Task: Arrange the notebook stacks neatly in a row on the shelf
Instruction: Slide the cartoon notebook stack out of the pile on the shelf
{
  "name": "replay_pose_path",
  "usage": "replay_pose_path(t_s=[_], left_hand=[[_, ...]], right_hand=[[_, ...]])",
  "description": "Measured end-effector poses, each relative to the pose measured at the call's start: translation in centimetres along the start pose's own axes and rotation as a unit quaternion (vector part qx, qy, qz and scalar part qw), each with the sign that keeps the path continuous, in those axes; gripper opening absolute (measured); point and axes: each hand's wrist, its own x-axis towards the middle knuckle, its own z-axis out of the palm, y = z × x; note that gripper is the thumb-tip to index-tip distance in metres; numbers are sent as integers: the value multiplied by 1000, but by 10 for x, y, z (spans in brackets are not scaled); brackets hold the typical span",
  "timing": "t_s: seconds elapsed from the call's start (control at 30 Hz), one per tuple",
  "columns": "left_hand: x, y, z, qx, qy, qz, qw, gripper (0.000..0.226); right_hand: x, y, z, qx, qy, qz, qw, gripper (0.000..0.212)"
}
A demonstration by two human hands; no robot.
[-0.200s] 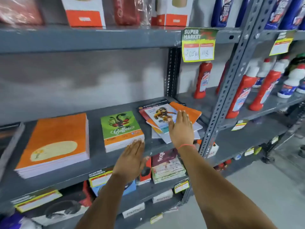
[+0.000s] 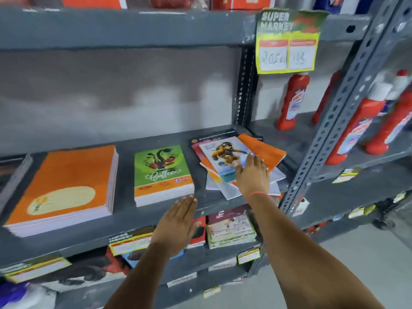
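Observation:
Three notebook stacks lie on a grey metal shelf [image 2: 124, 216]. A large orange stack [image 2: 66, 184] is at the left, squared up. A green "Coffee" stack [image 2: 161, 172] sits in the middle, also tidy. At the right a messy, fanned-out stack [image 2: 225, 152] has a cartoon cover on top and orange and white books askew beneath. My right hand [image 2: 253, 175] rests flat on the near part of this messy stack, fingers extended. My left hand [image 2: 176, 226] hovers open at the shelf's front edge, fingertips near the green stack's near right corner.
A grey perforated upright [image 2: 330, 121] stands just right of the messy stack. Red and white bottles [image 2: 292, 101] fill the neighbouring shelf. More notebooks [image 2: 231, 228] and price tags sit on the shelf below. A yellow price sign [image 2: 287, 41] hangs from the shelf above.
My right hand has slid a little over the messy stack. My left hand stays near the green stack's corner. The stacks look unmoved.

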Motion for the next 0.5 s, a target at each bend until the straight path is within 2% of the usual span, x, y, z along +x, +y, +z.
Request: replay_pose_path(t_s=[0.1,0.2,0.33,0.43,0.5], left_hand=[[-1,0,2,-2,38,-1,999,63],[0,0,2,-3,40,-17,999,65],[1,2,0,7,35,-26,999,69],[1,1,0,12,25,-28,999,71],[1,1,-3,6,2,-34,999,72]], right_hand=[[23,4,2,-22,-29,34,999,60],[55,10,9,-15,-98,71,993,66],[102,20,23,-52,-162,86,982,94],[87,-2,-10,-48,-196,115,973,77],[99,-8,-18,-17,-233,81,969,80]])
